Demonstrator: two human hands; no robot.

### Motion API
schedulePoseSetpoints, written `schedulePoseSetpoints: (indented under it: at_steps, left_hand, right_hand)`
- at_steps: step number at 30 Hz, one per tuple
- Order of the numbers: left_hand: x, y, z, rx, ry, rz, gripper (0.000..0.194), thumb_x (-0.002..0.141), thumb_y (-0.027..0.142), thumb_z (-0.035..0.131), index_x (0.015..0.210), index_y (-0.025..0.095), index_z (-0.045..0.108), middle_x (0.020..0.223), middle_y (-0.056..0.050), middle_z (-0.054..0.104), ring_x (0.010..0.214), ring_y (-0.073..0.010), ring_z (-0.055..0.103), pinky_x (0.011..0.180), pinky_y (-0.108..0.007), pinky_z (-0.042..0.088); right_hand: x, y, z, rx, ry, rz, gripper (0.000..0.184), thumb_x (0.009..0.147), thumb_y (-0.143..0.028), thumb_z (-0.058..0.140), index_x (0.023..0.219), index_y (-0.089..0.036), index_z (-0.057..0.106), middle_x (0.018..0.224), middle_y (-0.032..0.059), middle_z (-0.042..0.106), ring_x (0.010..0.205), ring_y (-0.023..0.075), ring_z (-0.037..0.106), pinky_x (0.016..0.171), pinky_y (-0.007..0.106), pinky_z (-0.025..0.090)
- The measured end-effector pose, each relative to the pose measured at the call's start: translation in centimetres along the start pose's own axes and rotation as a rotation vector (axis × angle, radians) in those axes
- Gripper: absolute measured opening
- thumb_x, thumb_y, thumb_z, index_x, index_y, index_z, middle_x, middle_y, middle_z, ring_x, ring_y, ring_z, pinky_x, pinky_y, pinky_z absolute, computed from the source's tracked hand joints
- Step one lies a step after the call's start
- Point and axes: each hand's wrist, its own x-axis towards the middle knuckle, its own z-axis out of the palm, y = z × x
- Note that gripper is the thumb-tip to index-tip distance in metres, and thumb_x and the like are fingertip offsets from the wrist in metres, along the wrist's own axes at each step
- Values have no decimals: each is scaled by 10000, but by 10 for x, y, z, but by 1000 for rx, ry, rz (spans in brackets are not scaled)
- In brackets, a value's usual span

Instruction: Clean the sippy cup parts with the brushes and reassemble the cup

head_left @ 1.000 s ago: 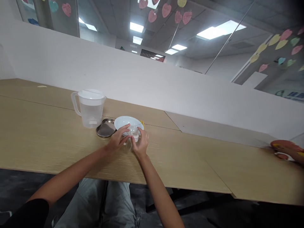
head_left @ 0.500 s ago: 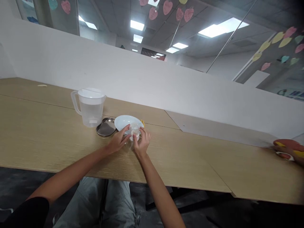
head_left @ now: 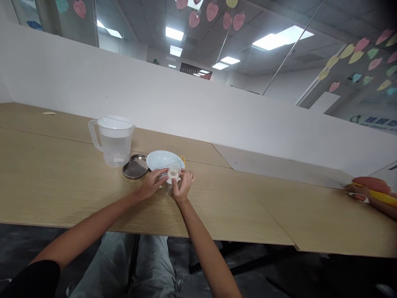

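Foremost, left hand half closed, fingertips pinching one side of a small clear plastic object with a pale round centre; right hand half closed on its other side. Just behind both hands, white plate. Beyond the left hand, steel tray and lidded clear plastic jug. Far right along the wooden table, another person's hand on an orange-and-yellow item.

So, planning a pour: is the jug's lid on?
On: a white lid covers the top of the clear plastic jug.
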Motion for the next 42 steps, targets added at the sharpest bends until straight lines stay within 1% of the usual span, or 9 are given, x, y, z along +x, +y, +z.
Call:
schedulePoseSetpoints:
  at_steps: [6, 14, 20, 23, 25, 27, 30, 33, 42]
  left_hand:
    - [2, 1, -1, -65, 0, -42, 415, 867, 457, 565, 1143, 158, 650, 1184, -102, 658, 1073, -224, 622, 966, -335, 466]
    - [1, -2, 0, -35, 60, -30, 378, 845, 461, 598, 1078, 176, 683, 1110, -95, 682, 1041, -226, 626, 952, -364, 473]
    - [1, 1, -2, -40, 50, -18, 371, 852, 450, 592, 1077, 168, 679, 1096, -98, 679, 1025, -219, 630, 931, -351, 488]
    - [1, 4, -3, -28, 53, -17, 391, 852, 444, 592, 1131, 179, 660, 1163, -99, 660, 1092, -228, 603, 982, -367, 461]
    - [1, 5, -2, -70, 41, -31, 441, 853, 449, 588, 1196, 175, 630, 1250, -106, 622, 1160, -235, 571, 1029, -372, 431]
    - [1, 5, 0, -140, 19, -58, 489, 851, 463, 586, 1227, 152, 614, 1295, -118, 593, 1198, -245, 552, 1058, -377, 411]
    - [1, 2, 3, -233, 13, -120, 526, 831, 486, 604, 1211, 123, 630, 1283, -128, 600, 1190, -260, 563, 1054, -388, 420]
    - [1, 0, 6, -283, 18, -170, 547, 810, 498, 626, 1212, 127, 632, 1282, -120, 600, 1172, -264, 577, 1035, -392, 439]
    - [-1, -2, 5, -292, 19, -162, 511, 818, 472, 626, 1202, 136, 643, 1281, -101, 604, 1177, -256, 572, 1019, -370, 452]
  right_hand:
    - [-2, -1, 1, 8, 4, 19, 331, 896, -516, 364, 891, -201, 465, 934, 97, 573, 908, 257, 516, 881, 483, 314]
    - [-4, 3, 2, -7, -8, -6, 320, 911, -500, 348, 884, -200, 458, 885, 74, 559, 881, 243, 517, 909, 495, 293]
    - [-5, 3, 3, -12, -8, -10, 305, 911, -484, 347, 889, -199, 454, 863, 64, 544, 846, 233, 506, 890, 473, 302]
    - [-4, 2, 3, -9, -20, -6, 316, 912, -493, 339, 896, -200, 455, 859, 60, 540, 843, 234, 502, 885, 467, 303]
    - [-4, 2, 3, -6, -26, -3, 316, 913, -494, 335, 896, -201, 454, 858, 59, 538, 841, 233, 499, 887, 465, 303]
    - [-4, 1, 3, 1, -28, -2, 310, 912, -491, 338, 894, -202, 450, 854, 56, 535, 836, 230, 499, 889, 465, 303]
    - [-3, 0, 3, 6, -24, -3, 307, 913, -491, 338, 891, -204, 447, 850, 53, 531, 827, 227, 498, 889, 464, 303]
    - [-3, 0, 3, 6, -22, -8, 310, 916, -491, 332, 893, -204, 446, 841, 51, 522, 822, 227, 493, 885, 467, 305]
    - [-2, -1, 3, 0, -34, -6, 312, 919, -488, 323, 895, -200, 440, 834, 53, 513, 822, 228, 488, 880, 474, 313]
